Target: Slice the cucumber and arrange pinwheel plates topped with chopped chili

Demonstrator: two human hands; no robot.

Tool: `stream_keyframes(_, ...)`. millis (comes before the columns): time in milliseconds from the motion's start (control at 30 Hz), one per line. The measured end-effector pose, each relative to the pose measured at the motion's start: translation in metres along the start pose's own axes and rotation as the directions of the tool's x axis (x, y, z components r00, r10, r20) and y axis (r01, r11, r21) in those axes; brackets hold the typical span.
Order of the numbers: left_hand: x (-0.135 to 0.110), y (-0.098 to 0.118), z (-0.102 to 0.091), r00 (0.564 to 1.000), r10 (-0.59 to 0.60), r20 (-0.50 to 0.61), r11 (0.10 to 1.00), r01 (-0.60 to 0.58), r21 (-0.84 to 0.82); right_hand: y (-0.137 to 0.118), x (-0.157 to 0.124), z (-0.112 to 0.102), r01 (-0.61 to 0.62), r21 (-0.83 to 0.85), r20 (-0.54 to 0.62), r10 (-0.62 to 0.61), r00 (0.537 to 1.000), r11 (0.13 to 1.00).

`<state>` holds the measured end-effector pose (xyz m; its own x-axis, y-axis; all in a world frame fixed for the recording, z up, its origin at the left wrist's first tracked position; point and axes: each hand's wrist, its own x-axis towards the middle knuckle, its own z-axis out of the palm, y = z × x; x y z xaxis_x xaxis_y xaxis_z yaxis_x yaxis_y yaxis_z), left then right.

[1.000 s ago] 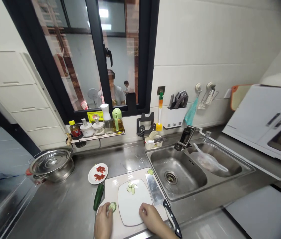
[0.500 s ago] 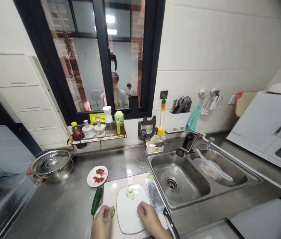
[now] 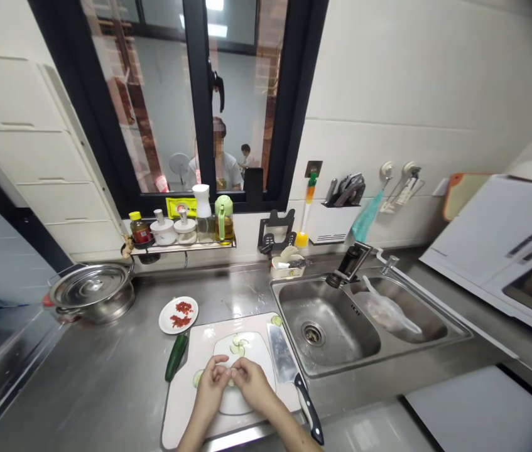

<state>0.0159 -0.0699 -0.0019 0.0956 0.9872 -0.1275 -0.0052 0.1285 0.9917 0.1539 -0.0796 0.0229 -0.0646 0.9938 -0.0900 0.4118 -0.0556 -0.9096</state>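
Note:
My left hand point(image 3: 212, 380) and my right hand point(image 3: 249, 382) meet over a white square plate point(image 3: 247, 405), fingertips pinched together. Between them a bit of pale green cucumber slice point(image 3: 231, 382) shows, mostly hidden by the fingers. Several thin cucumber slices point(image 3: 238, 344) lie on the far part of the plate. The plate rests on a pale cutting board point(image 3: 183, 414). Left of my left hand are more cucumber slices point(image 3: 197, 378) on the board. A kitchen knife point(image 3: 283, 355) lies along the board's right side, its black handle toward me. An uncut cucumber piece point(image 3: 176, 358) lies at the board's left edge.
A small plate of chopped red pieces point(image 3: 165, 321) sits behind the board. At the right is a double sink point(image 3: 341, 358) with a black faucet point(image 3: 348, 267) and a plastic bag point(image 3: 388, 314). A lidded steel pot point(image 3: 93, 295) stands left, below a seasoning shelf point(image 3: 185, 249).
My hands have come together over the plate; before, the left held a cucumber slice left of the plate and the right was at its right side. The view has shifted slightly.

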Motion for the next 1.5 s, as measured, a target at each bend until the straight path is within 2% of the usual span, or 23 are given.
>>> stream_keyframes(167, 0.002, -0.001, -0.003, 0.998, -0.062, 0.028, 0.998, 0.062, -0.001, -0.005, 0.002, -0.006, 0.026, 0.036, -0.023, -0.026, 0.999, 0.999)
stream_keyframes(267, 0.002, 0.001, -0.005, 0.998, -0.049, 0.037, 0.998, 0.048, 0.029, -0.009, 0.002, -0.007, 0.013, 0.055, -0.038, -0.011, 0.999, 0.998)
stream_keyframes(367, 0.0, 0.008, -0.008, 0.999, 0.032, 0.024, 0.979, -0.036, 0.198, -0.008, 0.003, -0.006, 0.001, 0.103, -0.028, 0.002, 1.0, 0.995)
stream_keyframes(433, -0.004, 0.016, -0.01, 0.994, 0.102, 0.046, 0.924, -0.112, 0.366, -0.006, 0.004, -0.005, -0.024, 0.15, -0.009, 0.025, 1.0, 0.988)
stream_keyframes(533, -0.011, 0.028, -0.012, 0.973, 0.202, 0.11, 0.802, -0.229, 0.551, -0.002, 0.007, -0.002, -0.142, 0.237, 0.058, 0.132, 0.99, 0.961)
stream_keyframes(633, -0.016, 0.035, -0.012, 0.953, 0.269, 0.138, 0.752, -0.297, 0.588, -0.001, 0.009, -0.001, -0.273, 0.251, 0.132, 0.246, 0.96, 0.929)
stream_keyframes(733, -0.018, 0.033, -0.01, 0.954, 0.284, 0.097, 0.787, -0.29, 0.545, -0.004, 0.009, -0.002, -0.31, 0.252, 0.183, 0.269, 0.946, 0.917)
stream_keyframes(833, -0.017, 0.029, -0.009, 0.979, 0.196, -0.048, 0.88, -0.154, 0.45, -0.011, 0.01, -0.004, -0.286, 0.263, 0.171, 0.248, 0.954, 0.921)
stream_keyframes(900, -0.015, 0.029, -0.007, 0.993, 0.01, -0.118, 0.96, 0.023, 0.28, -0.015, 0.011, -0.006, -0.265, 0.264, 0.145, 0.234, 0.961, 0.927)
stream_keyframes(933, -0.015, 0.03, -0.007, 0.987, -0.111, -0.114, 0.979, 0.129, 0.161, -0.017, 0.012, -0.007, -0.247, 0.263, 0.135, 0.219, 0.966, 0.933)
stream_keyframes(1000, -0.014, 0.035, -0.006, 0.944, -0.327, -0.038, 0.944, 0.325, -0.062, -0.02, 0.014, -0.01, -0.198, 0.256, 0.124, 0.171, 0.978, 0.946)
stream_keyframes(1067, -0.014, 0.042, -0.006, 0.901, -0.43, 0.049, 0.879, 0.431, -0.205, -0.022, 0.015, -0.012, -0.137, 0.25, 0.133, 0.106, 0.985, 0.958)
stream_keyframes(1133, -0.014, 0.05, -0.007, 0.887, -0.452, 0.094, 0.845, 0.459, -0.273, -0.025, 0.015, -0.015, -0.083, 0.241, 0.155, 0.046, 0.987, 0.967)
stream_keyframes(1267, -0.012, 0.058, -0.011, 0.909, -0.408, 0.087, 0.862, 0.415, -0.292, -0.03, 0.014, -0.02, -0.033, 0.205, 0.197, -0.008, 0.98, 0.978)
stream_keyframes(1500, -0.005, 0.055, -0.007, 0.964, -0.265, 0.026, 0.942, 0.264, -0.208, -0.023, 0.011, -0.027, -0.112, 0.196, 0.23, 0.065, 0.971, 0.974)
